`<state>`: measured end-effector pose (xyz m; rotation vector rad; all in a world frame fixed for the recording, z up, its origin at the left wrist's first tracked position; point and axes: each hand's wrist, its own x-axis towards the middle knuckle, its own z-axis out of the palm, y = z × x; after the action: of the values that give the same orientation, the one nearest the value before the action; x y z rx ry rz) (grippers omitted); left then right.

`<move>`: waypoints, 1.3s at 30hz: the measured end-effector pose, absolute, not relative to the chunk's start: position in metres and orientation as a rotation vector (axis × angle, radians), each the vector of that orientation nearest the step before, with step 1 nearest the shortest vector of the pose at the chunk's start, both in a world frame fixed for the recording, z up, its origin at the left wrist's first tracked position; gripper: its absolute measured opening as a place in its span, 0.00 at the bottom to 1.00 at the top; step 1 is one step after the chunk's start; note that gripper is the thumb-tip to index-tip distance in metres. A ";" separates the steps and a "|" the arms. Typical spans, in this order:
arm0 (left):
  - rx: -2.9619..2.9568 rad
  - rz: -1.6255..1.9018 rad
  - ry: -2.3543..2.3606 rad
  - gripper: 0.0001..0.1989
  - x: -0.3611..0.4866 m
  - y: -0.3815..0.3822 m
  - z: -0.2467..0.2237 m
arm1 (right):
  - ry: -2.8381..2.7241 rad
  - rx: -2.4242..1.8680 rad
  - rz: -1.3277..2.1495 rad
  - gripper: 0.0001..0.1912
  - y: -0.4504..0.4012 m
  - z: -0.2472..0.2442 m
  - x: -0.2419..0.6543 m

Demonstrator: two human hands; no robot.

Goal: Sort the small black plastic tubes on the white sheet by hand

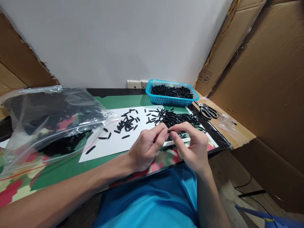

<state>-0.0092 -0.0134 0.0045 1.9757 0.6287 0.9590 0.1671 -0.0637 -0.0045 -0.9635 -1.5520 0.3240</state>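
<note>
Between my two hands is a small black stick-like piece (169, 131), pinched at both ends and mostly covered by fingers. My left hand (149, 145) is closed with thumb and forefinger on its left end. The thumb and forefinger of my right hand (192, 145) grip the right end. Just beyond the hands lies a dense heap of similar black pieces (175, 117). A looser cluster of black pieces (127, 123) is spread on the white sheet (106, 148) to the left.
A blue plastic basket (172, 102) full of black pieces stands against the wall. Scissors (207, 111) and a small clear bag (226, 124) lie at right. A large zip bag (54, 110) with black contents covers the left side. Cardboard (268, 72) walls the right.
</note>
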 end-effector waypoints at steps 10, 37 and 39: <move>2.284 1.031 0.521 0.11 -0.011 -0.010 0.005 | -1.335 -0.909 0.591 0.04 -0.065 -0.003 0.163; 2.088 0.945 0.636 0.19 -0.008 -0.016 0.009 | -1.297 -0.963 0.621 0.03 -0.064 -0.001 0.161; 2.143 0.944 0.621 0.17 -0.009 -0.015 0.009 | -1.276 -0.961 0.636 0.03 -0.064 -0.001 0.160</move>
<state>-0.0088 -0.0149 0.0086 2.1428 0.6208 0.9436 0.1604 -0.0637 -0.0008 -0.9609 -1.2762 0.6361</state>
